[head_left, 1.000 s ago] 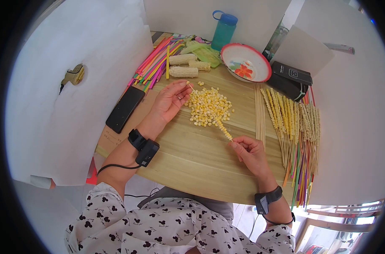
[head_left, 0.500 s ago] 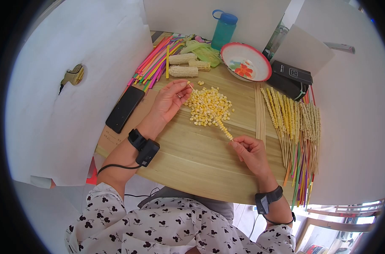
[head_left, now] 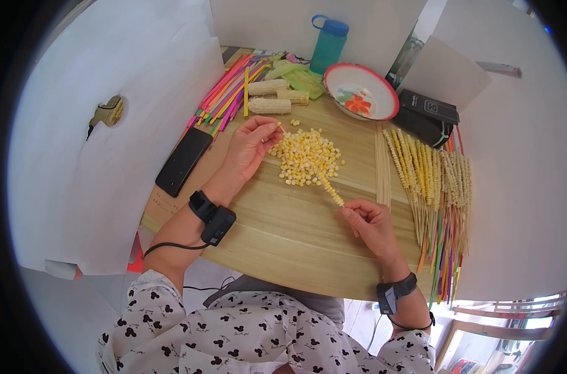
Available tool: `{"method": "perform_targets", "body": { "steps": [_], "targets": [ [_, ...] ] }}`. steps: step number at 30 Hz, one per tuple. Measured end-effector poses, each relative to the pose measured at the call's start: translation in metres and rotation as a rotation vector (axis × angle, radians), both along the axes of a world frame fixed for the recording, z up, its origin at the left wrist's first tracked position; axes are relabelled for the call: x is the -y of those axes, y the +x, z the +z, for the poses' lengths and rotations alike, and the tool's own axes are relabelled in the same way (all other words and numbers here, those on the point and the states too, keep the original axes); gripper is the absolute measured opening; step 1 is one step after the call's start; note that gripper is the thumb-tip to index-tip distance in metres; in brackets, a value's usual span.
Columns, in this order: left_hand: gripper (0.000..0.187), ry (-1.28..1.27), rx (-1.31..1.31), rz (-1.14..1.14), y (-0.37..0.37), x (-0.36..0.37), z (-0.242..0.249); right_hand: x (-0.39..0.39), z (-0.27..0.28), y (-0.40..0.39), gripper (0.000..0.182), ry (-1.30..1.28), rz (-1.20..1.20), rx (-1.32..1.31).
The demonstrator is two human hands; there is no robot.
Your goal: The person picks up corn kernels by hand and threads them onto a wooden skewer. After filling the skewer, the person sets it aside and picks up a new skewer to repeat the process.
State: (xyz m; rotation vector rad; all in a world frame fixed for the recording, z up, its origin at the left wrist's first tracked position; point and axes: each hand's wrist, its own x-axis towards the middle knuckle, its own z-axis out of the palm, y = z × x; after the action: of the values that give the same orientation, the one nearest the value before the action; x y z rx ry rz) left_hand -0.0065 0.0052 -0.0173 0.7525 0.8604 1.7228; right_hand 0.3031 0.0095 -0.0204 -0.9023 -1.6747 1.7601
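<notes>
My right hand point(head_left: 370, 227) pinches the near end of a thin skewer point(head_left: 332, 190) partly covered with a row of yellow corn kernels. The skewer slants up and left across a loose pile of corn kernels point(head_left: 305, 156). At its far end, my left hand point(head_left: 253, 146) is closed, thumb and forefinger pinching a corn kernel point(head_left: 279, 124) at the tip. Whether the tip has entered that kernel is too small to tell. Stripped corn cobs point(head_left: 269, 106) lie just beyond the left hand.
Finished kernel skewers point(head_left: 430, 168) lie at the right, beside bare sticks point(head_left: 382, 165). Colourful strips point(head_left: 224, 93) and a phone point(head_left: 183, 162) are on the left. Behind stand a blue bottle point(head_left: 329, 47), a red-rimmed bowl point(head_left: 383, 112) and a black box point(head_left: 427, 118).
Both hands hold almost the same positions, with only a very slight shift at the left fingertips. The pile and the other items have not moved.
</notes>
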Motion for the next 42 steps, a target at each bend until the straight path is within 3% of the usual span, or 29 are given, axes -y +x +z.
{"method": "perform_targets", "body": {
  "steps": [21,42],
  "targets": [
    [0.014,-0.13,0.262,-0.119,-0.0028,-0.0001,0.0014,0.0007,0.0039,-0.0001,0.013,0.032,-0.014,-0.003],
    [0.015,-0.143,0.231,-0.155,0.0017,0.0019,0.0051,-0.0001,0.0048,0.0006,0.013,0.055,-0.028,0.006]
  ]
}}
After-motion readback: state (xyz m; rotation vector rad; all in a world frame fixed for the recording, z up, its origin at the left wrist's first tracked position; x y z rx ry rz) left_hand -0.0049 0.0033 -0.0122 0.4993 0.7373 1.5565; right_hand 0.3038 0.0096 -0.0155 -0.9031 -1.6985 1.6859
